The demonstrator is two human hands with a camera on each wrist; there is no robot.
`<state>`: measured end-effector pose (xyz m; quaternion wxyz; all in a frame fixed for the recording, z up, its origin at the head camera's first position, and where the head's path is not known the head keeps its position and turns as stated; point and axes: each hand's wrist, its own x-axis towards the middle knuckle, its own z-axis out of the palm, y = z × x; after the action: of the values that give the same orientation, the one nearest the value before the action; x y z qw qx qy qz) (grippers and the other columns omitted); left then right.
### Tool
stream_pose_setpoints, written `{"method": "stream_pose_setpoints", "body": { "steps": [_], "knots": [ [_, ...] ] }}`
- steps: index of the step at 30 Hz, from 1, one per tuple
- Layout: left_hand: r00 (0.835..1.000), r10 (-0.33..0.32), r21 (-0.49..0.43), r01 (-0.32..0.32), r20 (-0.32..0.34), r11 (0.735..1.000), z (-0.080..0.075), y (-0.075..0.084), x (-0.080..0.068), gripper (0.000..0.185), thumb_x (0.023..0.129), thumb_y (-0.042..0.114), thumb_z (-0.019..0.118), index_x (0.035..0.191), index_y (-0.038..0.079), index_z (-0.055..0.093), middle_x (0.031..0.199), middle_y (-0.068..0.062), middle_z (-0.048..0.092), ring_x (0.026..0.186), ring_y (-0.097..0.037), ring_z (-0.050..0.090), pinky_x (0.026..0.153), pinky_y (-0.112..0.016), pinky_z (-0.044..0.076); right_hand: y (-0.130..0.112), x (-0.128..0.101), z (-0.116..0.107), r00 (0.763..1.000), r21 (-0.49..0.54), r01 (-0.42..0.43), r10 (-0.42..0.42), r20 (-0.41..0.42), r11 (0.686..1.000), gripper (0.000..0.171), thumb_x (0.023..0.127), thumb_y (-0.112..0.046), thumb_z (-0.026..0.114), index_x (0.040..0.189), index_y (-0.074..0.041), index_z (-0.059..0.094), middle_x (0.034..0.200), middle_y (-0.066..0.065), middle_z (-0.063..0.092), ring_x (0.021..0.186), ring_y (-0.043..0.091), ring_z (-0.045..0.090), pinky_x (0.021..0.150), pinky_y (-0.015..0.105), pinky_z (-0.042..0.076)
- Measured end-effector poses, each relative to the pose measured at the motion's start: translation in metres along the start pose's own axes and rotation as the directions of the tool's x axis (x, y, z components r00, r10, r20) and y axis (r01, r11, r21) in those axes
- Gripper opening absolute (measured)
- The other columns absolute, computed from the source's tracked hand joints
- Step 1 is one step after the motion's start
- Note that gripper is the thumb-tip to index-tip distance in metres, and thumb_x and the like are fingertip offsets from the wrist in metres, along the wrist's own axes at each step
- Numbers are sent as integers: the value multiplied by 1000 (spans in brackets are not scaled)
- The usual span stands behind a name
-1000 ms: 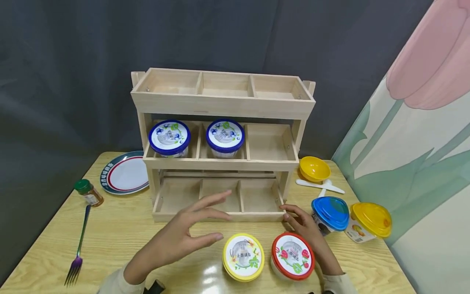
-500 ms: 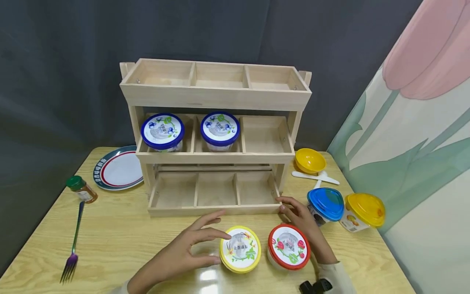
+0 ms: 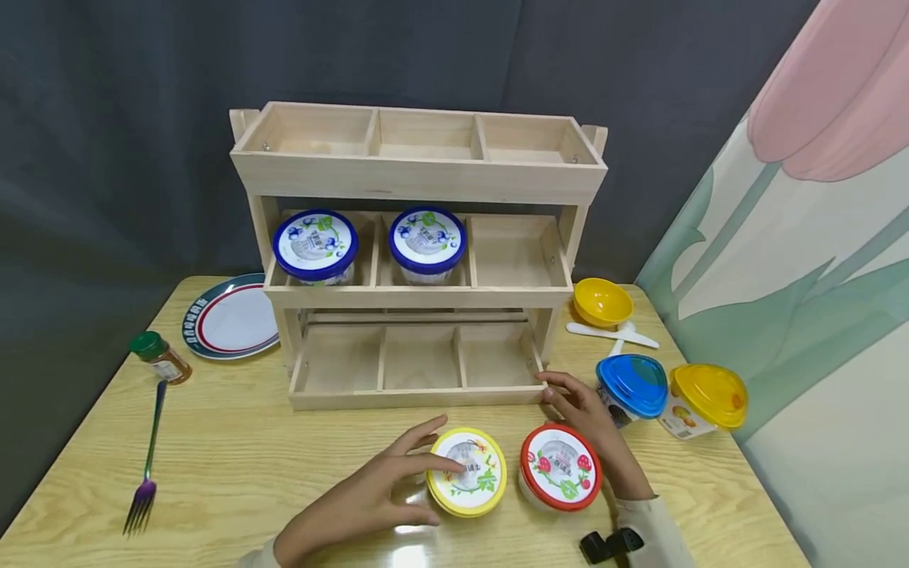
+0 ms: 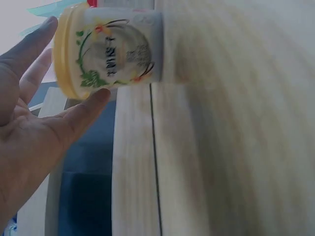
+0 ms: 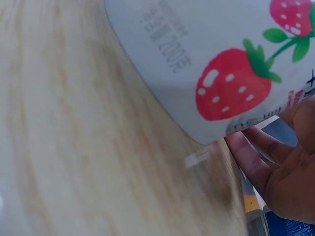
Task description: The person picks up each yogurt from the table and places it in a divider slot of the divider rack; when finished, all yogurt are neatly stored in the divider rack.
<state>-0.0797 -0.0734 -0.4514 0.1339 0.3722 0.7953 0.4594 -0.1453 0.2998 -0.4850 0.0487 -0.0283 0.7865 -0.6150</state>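
Overhead, the head view is showing the left hand (image 3: 369, 497) closing on the yellow-lidded cup (image 3: 466, 472), which is standing on the tabletop (image 3: 234, 465) just in front of the wooden rack (image 3: 419, 260); the fingers are spread wide, the upper ones lying across the lid and the thumb touching the near side, so a firm hold is not looking complete. The right hand (image 3: 592, 434) is resting just beside the red-lidded strawberry cup (image 3: 559, 467), its fingers relaxed and reaching toward the rack's lower front corner. From the left wrist, somewhat blurred, the thumb (image 4: 83, 110) is pressing the cup's wall under the yellow rim while the other fingers are lying straight along the lid's edge. To do this well, the fingers probably ought to be wrapping lower, round the body rather than the lid, keeping the cup upright. From the right wrist, the strawberry cup is filling the frame, with loosely curled fingers (image 5: 256, 162) behind it holding nothing.
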Motion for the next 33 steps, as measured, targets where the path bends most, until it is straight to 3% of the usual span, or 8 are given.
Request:
{"method": "stream_pose_setpoints", "body": {
  "steps": [5,8,11,14,18,24,30,33],
  "knots": [
    [999,-49,-57,49,-6,997,3,-2,4,46,94,34,86,138,37,73,173,-11,35,159,-35,34,122,-58,39,0,0,1,1000,21,-2,2,9,1000,38,115,-12,56,150,4,57,142,29,58,114,24,66,81,32,65],
    [997,-84,-129,83,2,988,4,-3,5,42,96,38,84,136,33,75,171,-11,40,158,-36,36,122,-49,39,0,0,0,1000,7,9,-9,6,1000,38,115,-12,55,150,3,58,140,29,59,113,23,66,82,32,64],
    [997,-69,-254,72,19,965,6,-5,7,40,98,30,82,137,24,75,163,-14,49,151,-31,45,119,-37,45,1,1,-1,1000,4,15,-15,9,1000,38,115,-13,56,150,3,58,137,28,61,112,21,66,83,32,64],
    [999,-36,-377,47,36,925,8,-7,8,40,99,19,81,138,15,73,153,-16,58,140,-20,54,111,-30,51,1,1,-1,1000,15,0,0,13,1000,39,115,-13,57,150,3,58,135,28,62,111,21,66,82,33,64],
    [999,-16,-433,32,41,901,9,-9,8,40,98,14,81,138,10,72,151,-16,60,138,-12,55,110,-29,52,1,1,-1,1000,19,-16,16,15,1000,40,115,-12,57,151,3,57,135,28,62,112,21,66,83,35,65],
    [998,-21,-449,43,53,892,6,-10,7,41,97,11,82,137,8,74,161,-22,51,144,-17,52,109,-31,52,0,1,-1,1000,0,-14,14,-5,1000,39,115,-13,56,151,1,58,141,27,61,115,25,66,86,34,64],
    [999,-28,-266,37,39,963,1,-9,0,40,95,29,85,134,22,79,162,-15,52,147,-21,51,117,-29,45,0,1,0,1000,9,-25,25,-3,1000,39,115,-14,57,151,2,57,138,28,62,115,25,66,82,35,65],
    [999,-30,-185,34,26,982,-3,-6,-5,40,94,36,85,133,29,79,163,-10,52,148,-24,50,121,-31,41,0,0,0,1000,10,-19,19,-3,1000,39,115,-13,57,151,2,58,136,27,63,113,21,66,81,35,65]
  ]
}}
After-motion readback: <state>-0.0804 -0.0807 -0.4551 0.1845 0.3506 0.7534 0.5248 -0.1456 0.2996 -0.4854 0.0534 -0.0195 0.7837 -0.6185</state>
